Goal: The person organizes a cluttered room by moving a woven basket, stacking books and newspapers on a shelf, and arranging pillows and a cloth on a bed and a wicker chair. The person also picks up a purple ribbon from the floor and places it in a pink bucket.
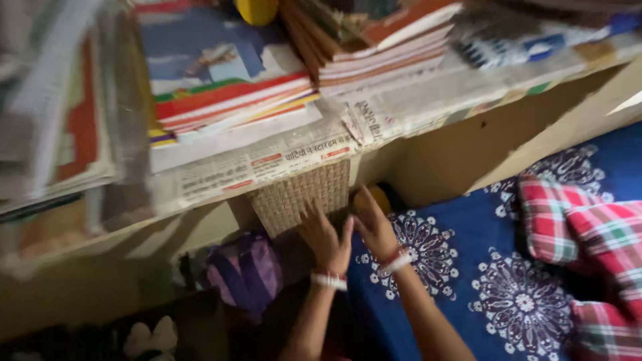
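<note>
Left hand (326, 235) and right hand (374, 224) on upright woven basket (301, 197), under shelf (428, 144)

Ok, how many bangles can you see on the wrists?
2: a white bangle on the left wrist, and a red-and-white bangle on the right wrist. More may be hidden by blur.

1. Your left hand (326, 235) touches the basket (302, 197) under the shelf (428, 144); your right hand (374, 224) is just beside it.
2. Books (227, 100) lie on newspaper (267, 160) on the shelf.
3. A bedsheet (468, 261) spreads to your right, a pillow (588, 234) on it.
4. A bag (244, 271) sits left of your hands.
</note>
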